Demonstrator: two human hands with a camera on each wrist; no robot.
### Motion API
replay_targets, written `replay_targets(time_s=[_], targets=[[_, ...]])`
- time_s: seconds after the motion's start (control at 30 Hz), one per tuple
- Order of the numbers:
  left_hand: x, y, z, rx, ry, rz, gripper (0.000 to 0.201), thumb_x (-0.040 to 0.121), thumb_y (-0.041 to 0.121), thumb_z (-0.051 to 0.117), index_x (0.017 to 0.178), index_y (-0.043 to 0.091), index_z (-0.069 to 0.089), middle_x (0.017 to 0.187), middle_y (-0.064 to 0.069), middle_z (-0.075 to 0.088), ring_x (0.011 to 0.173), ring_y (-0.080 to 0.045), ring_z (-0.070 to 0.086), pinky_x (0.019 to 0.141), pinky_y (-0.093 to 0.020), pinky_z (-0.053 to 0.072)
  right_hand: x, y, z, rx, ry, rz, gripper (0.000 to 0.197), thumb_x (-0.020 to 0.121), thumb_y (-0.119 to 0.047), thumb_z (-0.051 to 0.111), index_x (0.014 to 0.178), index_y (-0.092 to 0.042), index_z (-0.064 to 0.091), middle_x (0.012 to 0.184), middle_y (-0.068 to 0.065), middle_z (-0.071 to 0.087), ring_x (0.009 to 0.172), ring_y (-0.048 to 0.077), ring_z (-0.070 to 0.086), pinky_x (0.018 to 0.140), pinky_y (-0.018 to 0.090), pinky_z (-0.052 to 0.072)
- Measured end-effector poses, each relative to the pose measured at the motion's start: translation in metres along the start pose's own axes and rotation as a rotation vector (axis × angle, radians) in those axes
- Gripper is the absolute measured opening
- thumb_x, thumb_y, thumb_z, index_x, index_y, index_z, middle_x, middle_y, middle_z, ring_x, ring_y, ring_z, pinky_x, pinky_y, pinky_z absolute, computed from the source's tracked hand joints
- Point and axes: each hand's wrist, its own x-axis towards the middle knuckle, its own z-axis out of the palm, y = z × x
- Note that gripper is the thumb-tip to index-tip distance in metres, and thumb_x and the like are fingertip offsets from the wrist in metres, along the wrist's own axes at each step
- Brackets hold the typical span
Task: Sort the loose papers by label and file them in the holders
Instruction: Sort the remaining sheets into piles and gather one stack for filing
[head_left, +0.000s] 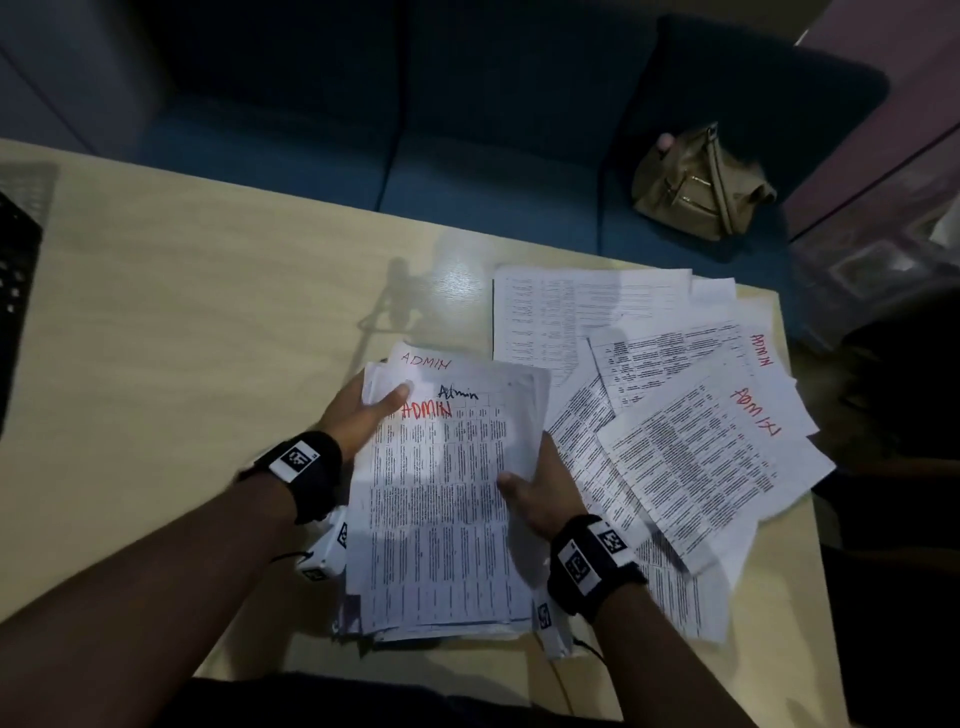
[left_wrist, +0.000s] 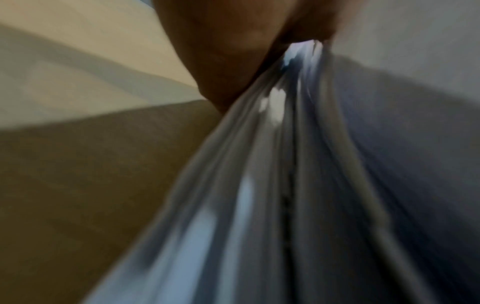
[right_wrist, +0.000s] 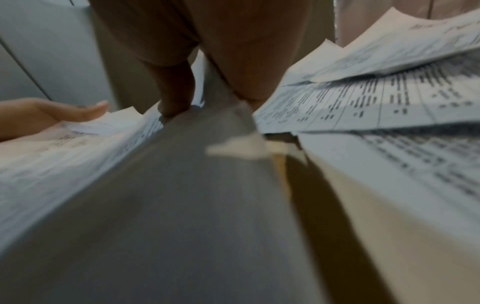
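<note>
1. Our left hand (head_left: 358, 415) grips the stack (head_left: 441, 499) at its 10 o'clock corner, thumb on top, fingers hidden under it.
2. Our right hand (head_left: 540, 493) pinches the stack's 3 o'clock edge, thumb on top.
3. The stack, top sheet marked ADMIN, sits at 6 o'clock on the table (head_left: 182, 338).
4. Loose papers (head_left: 675, 395) fan out at the stack's 2 o'clock.
5. A bag (head_left: 701, 187) lies beyond the table at 1 o'clock.
</note>
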Motion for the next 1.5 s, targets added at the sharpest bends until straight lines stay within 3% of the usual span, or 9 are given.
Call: replay_targets(time_s=[0.1,0.2,0.37,0.67,0.8,0.9,1.13,1.33,1.5], targets=[[0.004,0.0,-0.003,0.073,-0.033,0.048,0.057,0.088,0.025,0.069,0.134,0.047,0.045,0.138,0.01,0.053,0.127,-0.018,0.05,0.105,-0.044,0.039,0.003,0.0,-0.007,-0.114,-0.014,0.034,0.05,0.09,-0.022,0.06,0.133,-0.013,0.036,0.115,0.007,0.057,0.094,0.021,0.054,0.074,0.03,0.045],[0.008,0.003,-0.001,0.111,-0.006,0.08,0.065,0.088,-0.001,0.059,0.136,0.042,0.045,0.132,0.011,0.052,0.121,-0.018,0.053,0.089,-0.03,0.046,0.005,-0.001,-0.008,-0.218,0.003,0.044,0.034,0.093,-0.024,0.055,0.122,-0.009,0.045,0.105,0.005,0.056,0.092,0.023,0.057,0.069,0.026,0.04],[0.008,0.01,-0.002,0.167,-0.077,0.097,0.084,0.083,-0.015,0.047,0.134,0.052,0.042,0.132,0.016,0.031,0.055,-0.003,0.041,0.046,-0.014,0.04,0.008,-0.003,-0.008,-0.08,0.131,0.032,0.041,0.094,-0.015,0.054,0.133,-0.01,0.039,0.105,0.004,0.056,0.086,0.021,0.056,0.064,0.022,0.041],[0.012,0.011,-0.002,0.093,-0.124,0.107,0.044,0.091,0.003,0.054,0.116,0.038,0.063,0.134,0.005,0.055,0.119,-0.015,0.054,0.098,-0.031,0.04,0.013,0.002,0.001,-0.244,0.051,-0.018,0.029,0.099,-0.013,0.041,0.127,-0.006,0.041,0.108,0.017,0.061,0.09,0.03,0.06,0.072,0.032,0.046],[0.012,0.004,-0.002,0.055,-0.042,0.122,0.005,0.094,0.019,0.06,0.097,0.02,0.064,0.114,0.019,0.059,0.108,-0.008,0.054,0.093,-0.03,0.038,0.017,0.003,0.0,-0.02,0.234,0.074,0.039,0.095,-0.008,0.05,0.132,-0.014,0.043,0.112,0.005,0.059,0.092,0.022,0.058,0.061,0.022,0.043],[0.008,-0.006,-0.003,0.058,-0.004,0.143,0.018,0.086,0.031,0.07,0.1,0.023,0.062,0.116,0.02,0.062,0.114,-0.011,0.056,0.099,-0.035,0.039,0.019,0.0,0.003,0.07,0.292,0.08,0.043,0.092,-0.004,0.053,0.133,-0.015,0.045,0.113,0.003,0.059,0.094,0.018,0.057,0.059,0.014,0.04],[-0.003,-0.018,0.006,-0.144,0.146,0.106,0.026,0.088,0.04,0.065,0.114,0.036,0.065,0.126,0.003,0.063,0.117,-0.02,0.058,0.095,-0.039,0.046,0.013,-0.006,0.022,0.203,0.3,0.083,0.053,0.088,0.003,0.051,0.135,-0.019,0.039,0.122,0.001,0.053,0.11,0.022,0.057,0.089,0.038,0.055],[-0.006,-0.013,0.006,-0.056,0.089,0.124,0.027,0.085,0.021,0.072,0.109,0.028,0.064,0.111,0.003,0.069,0.102,-0.018,0.066,0.079,-0.029,0.051,0.011,-0.005,-0.02,0.027,0.407,-0.095,0.039,0.089,-0.02,0.063,0.127,-0.019,0.053,0.124,-0.004,0.048,0.118,0.013,0.046,0.101,0.032,0.042],[0.003,-0.013,0.004,0.132,0.119,0.171,0.038,0.082,-0.01,0.064,0.108,0.018,0.061,0.116,0.0,0.063,0.108,-0.026,0.061,0.07,-0.023,0.054,0.008,0.059,-0.117,-0.041,0.894,0.44,0.036,0.083,-0.026,0.068,0.116,-0.023,0.055,0.135,0.014,0.044,0.126,0.036,0.039,0.104,0.048,0.036]])
